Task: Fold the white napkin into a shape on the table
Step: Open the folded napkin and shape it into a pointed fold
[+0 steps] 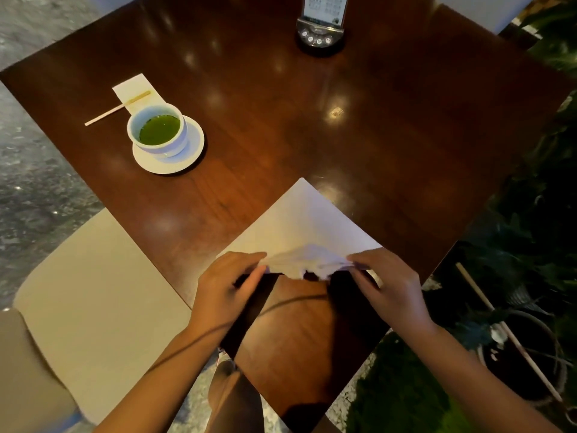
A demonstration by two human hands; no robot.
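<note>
The white napkin (299,226) lies on the dark wooden table (390,126) near its front corner, one point aimed away from me. Its near edge is lifted and crumpled between my hands. My left hand (228,285) pinches the left end of that raised edge with thumb and fingers. My right hand (387,285) pinches the right end. Both hands hover just above the tabletop, and the far part of the napkin rests flat.
A white cup of green tea (157,129) on a saucer (193,151) stands at the left, behind it a small paper (132,87) with a wooden stick (118,107). A call-button stand (321,29) sits at the far edge. A beige chair (93,292) is at left, plants (537,245) at right.
</note>
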